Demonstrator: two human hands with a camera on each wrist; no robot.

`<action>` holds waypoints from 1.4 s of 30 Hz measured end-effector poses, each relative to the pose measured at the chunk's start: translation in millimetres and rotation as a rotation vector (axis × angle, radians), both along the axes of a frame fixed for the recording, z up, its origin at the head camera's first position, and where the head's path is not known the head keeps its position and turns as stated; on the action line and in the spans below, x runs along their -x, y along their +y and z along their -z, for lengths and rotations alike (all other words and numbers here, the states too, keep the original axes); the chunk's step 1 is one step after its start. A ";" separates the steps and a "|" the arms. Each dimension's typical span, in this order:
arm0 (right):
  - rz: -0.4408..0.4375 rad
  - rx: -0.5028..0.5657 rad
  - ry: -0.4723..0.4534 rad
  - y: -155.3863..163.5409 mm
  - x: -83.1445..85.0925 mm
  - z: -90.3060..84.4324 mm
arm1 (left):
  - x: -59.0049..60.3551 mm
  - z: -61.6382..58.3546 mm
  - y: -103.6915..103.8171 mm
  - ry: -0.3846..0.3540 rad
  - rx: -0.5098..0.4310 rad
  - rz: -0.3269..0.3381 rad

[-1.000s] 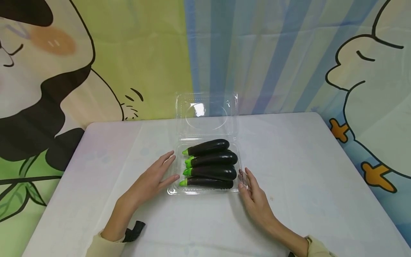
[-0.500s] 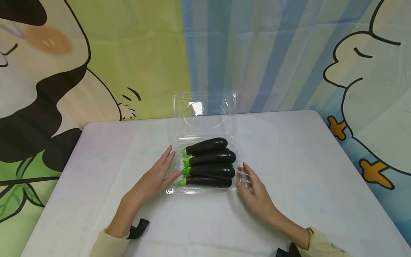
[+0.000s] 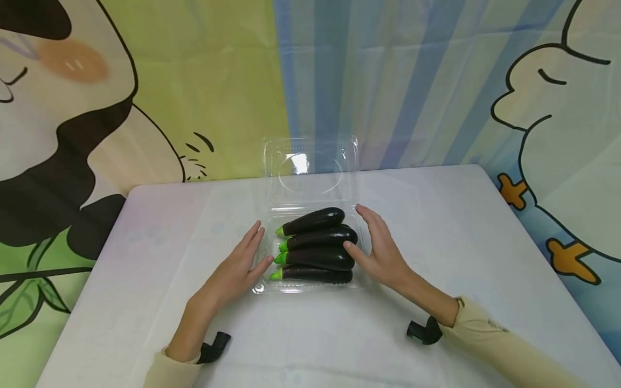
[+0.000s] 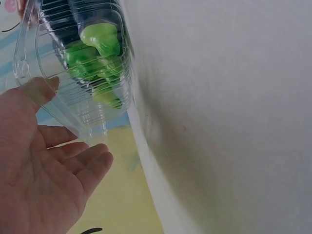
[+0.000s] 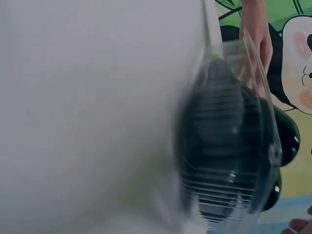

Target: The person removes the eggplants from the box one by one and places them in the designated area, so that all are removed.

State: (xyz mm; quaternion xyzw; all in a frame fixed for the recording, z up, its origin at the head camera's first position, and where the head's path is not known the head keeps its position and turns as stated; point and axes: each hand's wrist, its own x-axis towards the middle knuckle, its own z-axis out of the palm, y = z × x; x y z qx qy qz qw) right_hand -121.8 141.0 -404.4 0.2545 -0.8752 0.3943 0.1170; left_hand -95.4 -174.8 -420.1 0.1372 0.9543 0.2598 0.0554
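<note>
sliding up the side of the clear clamshell box [image 3: 266, 288], the right hand [image 3: 380, 250] has left the near right corner where it lay half a second ago and now sits level with the middle of the tray, thumb tip touching the rounded ends of the eggplants [image 3: 317, 245]. fingers straight and together, pointing toward the hinged lid [image 3: 310, 170], nothing gripped. the left hand [image 3: 235, 272] has hardly budged: flat on the tabletop [image 3: 145, 237], fingers relaxed and slightly spread, their tips against the box's left wall beside the green stems. the left wrist view shows the same, an open palm [image 4: 44, 180] against the ribbed plastic [image 4: 87, 97] with the green caps pressed inside it.

four dark eggplants lie side by side in the tray, stems left, the box in the middle of the tabletop with its lid standing open toward the cartoon backdrop [image 3: 73, 108]. the right wrist view is blurred, so finger contact there can't be read.

my read: with one hand steadying the left side and the other shifting toward the far edge, the work looks to be turning to the lid rather than the eggplants, which seem settled. lid is not yet touched.
</note>
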 end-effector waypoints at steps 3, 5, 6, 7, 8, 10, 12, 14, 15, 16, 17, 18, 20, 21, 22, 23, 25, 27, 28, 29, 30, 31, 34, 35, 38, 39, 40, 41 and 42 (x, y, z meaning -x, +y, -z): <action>-0.095 -0.067 0.015 -7.1 17.1 -13.2 | -1.1 -0.3 -0.4 0.001 -0.010 0.000; -0.161 -0.097 -0.012 -13.2 29.6 -21.7 | -1.8 -0.9 -1.1 0.004 -0.019 0.001; -0.189 -0.112 -0.034 -16.3 35.6 -25.5 | -2.0 -1.2 -1.4 0.005 -0.025 0.002; -0.216 -0.128 -0.053 -19.4 41.8 -28.8 | -2.1 -1.3 -1.5 0.005 -0.030 0.002; -0.243 -0.147 -0.073 -22.2 48.2 -31.5 | -2.1 -1.3 -1.4 0.005 -0.032 0.000; -0.296 -0.181 -0.103 -26.5 60.4 -35.1 | -2.5 -1.0 -0.7 0.003 -0.038 -0.005; -0.346 -0.226 -0.127 -29.9 70.3 -36.8 | -3.1 0.0 0.7 -0.003 -0.041 -0.007; -0.393 -0.273 -0.143 -32.0 78.0 -37.3 | -3.3 0.4 2.6 -0.007 -0.039 -0.009; -0.412 -0.299 -0.145 -33.0 80.8 -37.1 | -3.6 0.4 3.0 -0.007 -0.040 -0.008; -0.433 -0.321 -0.148 -34.3 83.0 -37.2 | -3.8 0.3 3.4 -0.007 -0.040 -0.007; -0.449 -0.340 -0.148 -35.4 85.0 -36.7 | -4.0 0.2 3.4 -0.008 -0.041 -0.007; -0.463 -0.360 -0.146 -36.6 86.6 -36.5 | -4.2 -0.1 3.5 -0.009 -0.042 -0.006; -0.491 -0.377 -0.142 -39.2 89.5 -35.8 | -4.6 -0.5 3.4 -0.006 -0.042 -0.005; -0.502 -0.382 -0.140 -40.3 90.9 -35.7 | -4.8 -0.8 3.4 -0.007 -0.043 -0.005; -0.510 -0.385 -0.138 -41.5 92.2 -35.9 | -4.9 -0.9 3.4 -0.008 -0.042 -0.005; -0.517 -0.389 -0.133 -42.7 93.6 -35.7 | -4.9 -0.9 3.4 -0.008 -0.042 -0.004; -0.536 -0.392 -0.124 -45.3 95.8 -36.3 | -4.7 -1.3 3.6 -0.008 -0.036 -0.002; -0.553 -0.405 -0.115 -48.0 98.0 -37.1 | -4.5 -1.7 3.5 -0.011 -0.033 -0.005; -0.563 -0.415 -0.112 -49.5 98.7 -37.6 | -4.7 -1.9 3.5 -0.012 -0.032 -0.006; -0.576 -0.425 -0.113 -51.0 99.5 -38.1 | -4.8 -2.0 3.4 -0.012 -0.031 -0.008; -0.590 -0.436 -0.114 -52.6 100.2 -38.7 | -4.9 -2.0 3.4 -0.012 -0.027 -0.009; -0.603 -0.451 -0.116 -53.9 100.8 -39.5 | -4.9 -2.0 3.3 -0.011 -0.023 -0.010; -0.636 -0.498 -0.127 -56.4 102.8 -42.0 | -4.6 -1.7 3.8 -0.005 -0.014 -0.006; -0.648 -0.512 -0.131 -57.2 103.5 -42.6 | -4.5 -1.7 4.1 -0.004 -0.012 -0.005; -0.686 -0.543 -0.137 -59.0 105.9 -43.8 | -4.4 -1.8 4.6 -0.007 -0.010 -0.007; -0.700 -0.549 -0.141 -59.6 106.5 -43.7 | -4.4 -2.0 4.7 -0.009 -0.011 -0.009; -0.714 -0.555 -0.142 -60.0 107.2 -43.5 | -4.5 -2.2 4.7 -0.012 -0.013 -0.011; -0.726 -0.560 -0.144 -60.5 107.8 -43.1 | -4.6 -2.3 4.6 -0.015 -0.015 -0.013; -0.737 -0.563 -0.147 -61.0 108.2 -42.7 | -4.7 -2.4 4.6 -0.016 -0.014 -0.012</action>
